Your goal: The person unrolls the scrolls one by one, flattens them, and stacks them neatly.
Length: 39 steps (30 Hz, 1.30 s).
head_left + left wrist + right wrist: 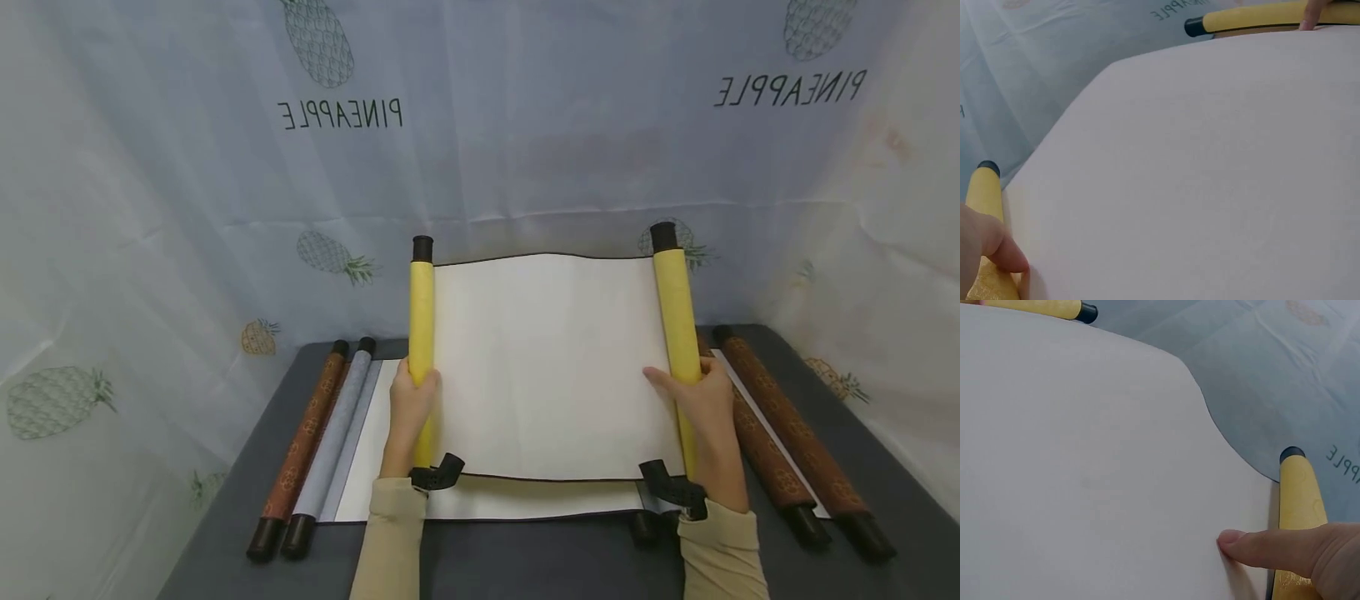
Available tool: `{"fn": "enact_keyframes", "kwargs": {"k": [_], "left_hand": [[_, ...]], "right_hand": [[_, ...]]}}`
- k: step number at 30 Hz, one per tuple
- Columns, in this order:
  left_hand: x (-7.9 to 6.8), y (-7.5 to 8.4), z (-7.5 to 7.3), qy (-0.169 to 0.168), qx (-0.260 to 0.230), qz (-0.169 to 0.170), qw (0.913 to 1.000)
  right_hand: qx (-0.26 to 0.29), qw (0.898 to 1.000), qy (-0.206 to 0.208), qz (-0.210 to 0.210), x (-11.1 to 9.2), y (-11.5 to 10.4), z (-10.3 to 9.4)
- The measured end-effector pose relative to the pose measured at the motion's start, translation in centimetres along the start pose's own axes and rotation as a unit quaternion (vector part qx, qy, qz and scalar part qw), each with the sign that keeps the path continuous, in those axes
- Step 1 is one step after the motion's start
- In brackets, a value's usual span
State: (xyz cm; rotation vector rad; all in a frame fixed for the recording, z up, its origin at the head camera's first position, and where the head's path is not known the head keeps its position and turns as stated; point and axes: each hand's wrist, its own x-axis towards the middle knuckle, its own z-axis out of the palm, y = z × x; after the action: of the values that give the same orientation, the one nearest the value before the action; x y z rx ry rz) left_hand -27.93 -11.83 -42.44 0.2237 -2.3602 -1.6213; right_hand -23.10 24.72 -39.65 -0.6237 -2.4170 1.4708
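A yellow scroll [555,367] is held up partly unrolled, its blank white sheet stretched between two yellow rolls with black end caps. My left hand [411,404] grips the left roll [422,312], thumb on the sheet's side. On the right roll [675,304] my right hand [705,404] has its grip, the thumb lying over the white sheet. In the left wrist view the left thumb [1007,250] presses near the sheet's edge; the right wrist view has the right thumb [1266,550] across the paper. The fingers behind the rolls are hidden.
Below lies a grey-blue scroll [337,442], partly unrolled on the dark table [525,558]. A brown patterned scroll [303,450] lies at the left; brown patterned rolls [798,433] lie at the right. A pineapple-print curtain [525,150] hangs behind and at both sides.
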Motion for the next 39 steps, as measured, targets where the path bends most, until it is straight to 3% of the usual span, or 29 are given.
{"fn": "enact_keyframes", "kwargs": {"k": [15,31,39], "left_hand": [[0.1,-0.3,-0.6,0.027,0.047,0.015,0.9984],[0.3,-0.2,-2.3,0.019,0.019,-0.002,0.9996],[0.1,-0.5,-2.7,0.049,0.009,0.037,0.9981]], "right_hand": [[-0.001,0.999,-0.005,0.035,0.6,0.8,-0.3],[-0.022,0.999,-0.035,0.024,0.4,1.0,-1.9],[-0.034,0.998,-0.036,0.024,0.1,0.9,-2.5]]}}
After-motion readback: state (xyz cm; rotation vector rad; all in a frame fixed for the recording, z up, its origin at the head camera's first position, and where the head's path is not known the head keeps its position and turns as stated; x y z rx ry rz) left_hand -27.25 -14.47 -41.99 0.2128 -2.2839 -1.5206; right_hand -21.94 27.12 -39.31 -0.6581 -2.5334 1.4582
